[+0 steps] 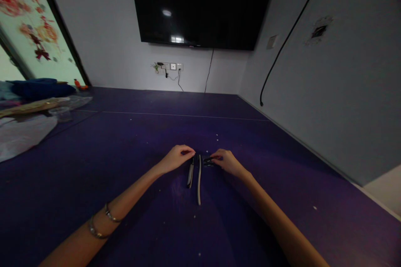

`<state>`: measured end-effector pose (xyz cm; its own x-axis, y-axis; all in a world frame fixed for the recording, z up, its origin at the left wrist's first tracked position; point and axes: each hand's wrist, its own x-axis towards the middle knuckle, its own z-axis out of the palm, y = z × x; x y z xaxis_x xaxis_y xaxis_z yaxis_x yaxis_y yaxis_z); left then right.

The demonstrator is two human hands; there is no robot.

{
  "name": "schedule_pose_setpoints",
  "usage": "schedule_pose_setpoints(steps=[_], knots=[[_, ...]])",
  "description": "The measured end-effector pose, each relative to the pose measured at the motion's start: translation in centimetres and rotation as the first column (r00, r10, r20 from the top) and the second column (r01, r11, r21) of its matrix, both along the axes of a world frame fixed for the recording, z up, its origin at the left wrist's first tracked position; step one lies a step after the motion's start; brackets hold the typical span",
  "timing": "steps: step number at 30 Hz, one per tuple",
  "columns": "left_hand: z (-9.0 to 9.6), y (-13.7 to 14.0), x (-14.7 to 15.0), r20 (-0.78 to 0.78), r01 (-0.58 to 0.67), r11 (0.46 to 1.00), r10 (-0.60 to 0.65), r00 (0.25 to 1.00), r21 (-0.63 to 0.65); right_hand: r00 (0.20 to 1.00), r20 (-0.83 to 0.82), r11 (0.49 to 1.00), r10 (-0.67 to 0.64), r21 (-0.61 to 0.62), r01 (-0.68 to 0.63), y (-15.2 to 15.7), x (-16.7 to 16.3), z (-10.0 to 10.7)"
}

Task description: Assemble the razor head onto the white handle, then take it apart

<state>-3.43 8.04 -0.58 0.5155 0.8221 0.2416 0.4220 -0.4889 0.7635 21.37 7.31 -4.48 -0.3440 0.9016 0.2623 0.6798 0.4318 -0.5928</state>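
Note:
My right hand point(228, 162) pinches a small dark tool point(208, 161) close to the purple surface; its exact kind is too small to tell. My left hand point(177, 158) has thumb and fingertips pressed together, and whatever lies between them cannot be made out. Below its fingertips lies a slim black-and-pale item point(190, 175), somewhat like a folded pocket knife. A thin whitish strip point(199, 183), slightly curved like a piece of cable, lies lengthwise between the two hands, its dark far end near the fingers.
The purple surface point(131, 142) bears scattered white specks. Cloths point(44, 88) and clear plastic sheeting point(28, 133) lie at far left. Ahead, a large television point(203, 8) hangs above wall sockets point(173, 66). A black cable point(282, 46) dangles along the right wall.

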Motion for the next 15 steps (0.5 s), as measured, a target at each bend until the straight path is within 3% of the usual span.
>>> schedule_pose_setpoints(steps=[15], knots=[[0.03, -0.29, 0.02, -0.011, 0.017, 1.000, -0.017, 1.000, 0.007, 0.998, 0.066, 0.999, 0.023, 0.040, -0.026, -0.20, -0.04, 0.09]])
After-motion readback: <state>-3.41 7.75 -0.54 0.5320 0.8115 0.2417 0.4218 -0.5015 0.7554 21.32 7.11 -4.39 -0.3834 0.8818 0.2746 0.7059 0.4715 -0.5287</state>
